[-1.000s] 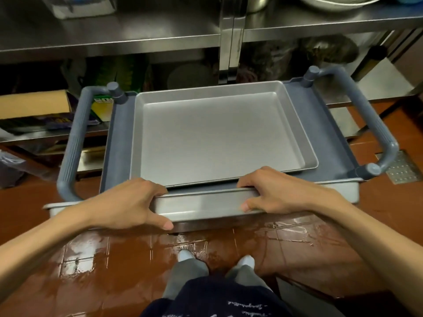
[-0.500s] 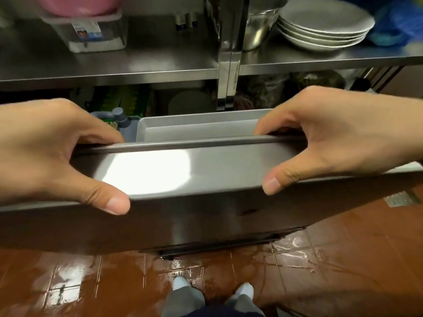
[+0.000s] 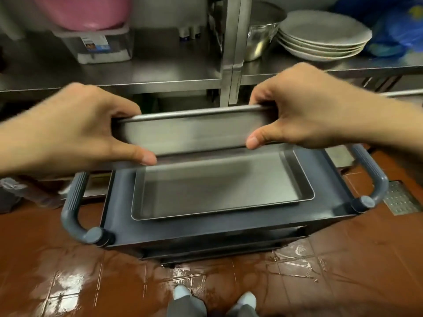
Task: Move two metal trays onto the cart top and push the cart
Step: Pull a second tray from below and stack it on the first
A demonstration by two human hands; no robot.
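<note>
A flat metal tray [image 3: 219, 191] lies on the dark grey cart top [image 3: 206, 227]. Above its far half I hold a second, deeper metal tray [image 3: 192, 133] level in the air by its near wall. My left hand [image 3: 87, 131] grips the tray's left end, thumb under the wall. My right hand [image 3: 304, 108] grips its right end the same way. The held tray hides the far part of the cart top.
Grey cart handles stand at the left [image 3: 73, 202] and right [image 3: 370, 177]. Behind is a steel shelf [image 3: 171, 74] with a plastic box [image 3: 96, 44], a pink bowl [image 3: 84, 10], a steel bowl [image 3: 263, 37] and stacked plates [image 3: 320, 35]. The brown tiled floor [image 3: 343, 271] is wet.
Both hands pulled the deeper tray out from the cart's lower level, raised it towards the camera, and now hold it further away, over the tray on the cart top.
</note>
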